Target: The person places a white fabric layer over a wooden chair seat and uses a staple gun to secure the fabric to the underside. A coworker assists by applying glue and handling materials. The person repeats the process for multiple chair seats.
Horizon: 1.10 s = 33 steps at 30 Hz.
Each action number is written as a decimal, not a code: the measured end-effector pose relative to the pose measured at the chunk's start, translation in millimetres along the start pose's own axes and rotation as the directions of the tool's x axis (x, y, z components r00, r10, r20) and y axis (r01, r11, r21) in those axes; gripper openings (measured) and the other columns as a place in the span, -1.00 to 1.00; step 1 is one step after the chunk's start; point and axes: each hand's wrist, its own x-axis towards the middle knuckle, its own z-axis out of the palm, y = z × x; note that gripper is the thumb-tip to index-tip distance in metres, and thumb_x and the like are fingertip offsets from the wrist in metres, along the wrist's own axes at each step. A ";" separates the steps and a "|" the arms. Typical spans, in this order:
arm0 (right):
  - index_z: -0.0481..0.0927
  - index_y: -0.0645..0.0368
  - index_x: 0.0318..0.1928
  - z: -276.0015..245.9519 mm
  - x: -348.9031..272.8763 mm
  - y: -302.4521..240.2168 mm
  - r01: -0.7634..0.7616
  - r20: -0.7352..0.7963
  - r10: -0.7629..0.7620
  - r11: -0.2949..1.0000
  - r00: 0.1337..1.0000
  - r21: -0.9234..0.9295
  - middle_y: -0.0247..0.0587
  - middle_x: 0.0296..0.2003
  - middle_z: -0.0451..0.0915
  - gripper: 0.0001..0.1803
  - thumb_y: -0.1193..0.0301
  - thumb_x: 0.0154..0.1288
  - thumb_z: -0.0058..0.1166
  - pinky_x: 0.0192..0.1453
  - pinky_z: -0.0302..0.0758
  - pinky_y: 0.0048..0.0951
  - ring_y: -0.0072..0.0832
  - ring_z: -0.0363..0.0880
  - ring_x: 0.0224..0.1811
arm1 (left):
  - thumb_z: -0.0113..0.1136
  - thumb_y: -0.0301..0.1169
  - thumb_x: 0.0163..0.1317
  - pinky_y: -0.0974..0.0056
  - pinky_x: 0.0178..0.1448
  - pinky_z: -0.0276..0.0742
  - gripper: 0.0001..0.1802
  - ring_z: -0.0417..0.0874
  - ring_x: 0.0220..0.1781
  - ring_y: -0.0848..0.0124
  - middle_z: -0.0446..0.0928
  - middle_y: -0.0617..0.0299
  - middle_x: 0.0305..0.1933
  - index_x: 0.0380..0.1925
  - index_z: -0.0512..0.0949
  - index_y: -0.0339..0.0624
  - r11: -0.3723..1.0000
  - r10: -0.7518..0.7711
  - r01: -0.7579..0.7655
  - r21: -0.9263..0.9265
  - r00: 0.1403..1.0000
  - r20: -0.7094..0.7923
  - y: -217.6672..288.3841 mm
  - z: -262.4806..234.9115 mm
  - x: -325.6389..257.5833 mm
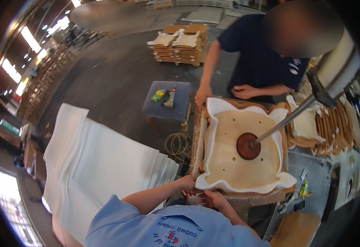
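Observation:
In front of me a square wooden seat board (229, 168) with several small holes lies on white foam padding (208, 131). Beneath the foam is a brown cover (246, 193), its edges showing all round. A round red-brown press pad (246, 152) on a metal rod sits on the board's middle. At the near left corner, my left hand (187, 184) is closed at the cover's edge, its fingertips partly hidden beneath. Close beside it, my right hand (216, 199) curls its fingers at the same near edge.
Across from me a person in a dark shirt has one hand (203, 95) at the far left corner. White foam sheets (114, 144) are stacked left. A stool (149, 108) holds small items. More padded pieces (332, 123) stand right, others on a far pallet stack (180, 53).

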 end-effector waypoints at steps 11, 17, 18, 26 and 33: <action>0.73 0.21 0.09 51.3 4.5 -5.0 0.145 -0.455 -0.108 0.988 0.884 0.049 -0.04 -0.22 0.79 -0.42 -0.10 0.72 0.02 -0.44 0.67 -0.10 -0.23 0.73 -0.46 | 0.15 -0.06 0.62 0.20 -0.46 0.48 -0.56 0.66 -0.46 0.34 0.70 0.17 -0.32 -0.11 0.72 -0.26 0.903 0.113 -0.096 -0.419 0.993 0.015 1.6 26.5 -1.3; 0.73 0.36 -0.06 42.6 8.2 9.0 0.190 -0.384 -0.516 0.752 0.766 -0.631 0.06 -0.42 0.73 -0.35 -0.07 0.72 -0.04 -0.44 0.57 -0.12 -0.19 0.66 -0.56 | 0.19 -0.06 0.59 0.24 -0.53 0.32 -0.63 0.47 -0.57 0.46 0.55 0.36 -0.46 -0.18 0.69 -0.14 0.833 0.084 -0.073 -0.548 0.996 -0.006 -4.7 30.4 3.3; 0.72 0.30 0.01 41.1 7.0 6.6 0.170 -0.317 -0.611 0.606 0.725 -0.777 0.22 -0.28 0.75 -0.40 -0.04 0.73 -0.10 -0.26 0.60 0.00 0.02 0.72 -0.36 | 0.19 -0.06 0.60 0.24 -0.54 0.31 -0.63 0.46 -0.59 0.47 0.53 0.36 -0.49 -0.20 0.69 -0.14 0.837 0.111 -0.090 -0.540 0.994 0.007 -5.2 28.8 3.6; 0.77 0.28 -0.04 53.2 -37.5 -10.6 0.148 -0.304 -0.432 0.746 0.849 -0.650 -0.01 -0.33 0.73 -0.34 -0.18 0.61 0.13 -0.25 0.60 -0.23 -0.30 0.72 -0.39 | 0.11 -0.04 0.69 0.27 -0.43 0.42 -0.51 0.52 -0.56 0.45 0.55 0.30 -0.55 -0.31 0.66 -0.20 0.908 0.290 -0.262 -0.327 0.956 0.041 -11.1 8.9 -31.0; 0.64 0.20 0.10 -57.6 -133.5 0.5 0.305 -0.644 -0.114 0.933 0.757 0.192 -0.25 -0.39 0.69 -0.45 -0.10 0.67 0.13 -0.29 0.73 -0.19 -0.38 0.74 -0.45 | 0.01 0.03 0.75 0.25 0.31 0.57 -0.47 0.69 0.16 0.45 0.74 0.16 0.23 0.28 0.67 -0.17 0.861 0.489 -0.490 -0.137 0.724 0.487 54.1 45.1 -84.3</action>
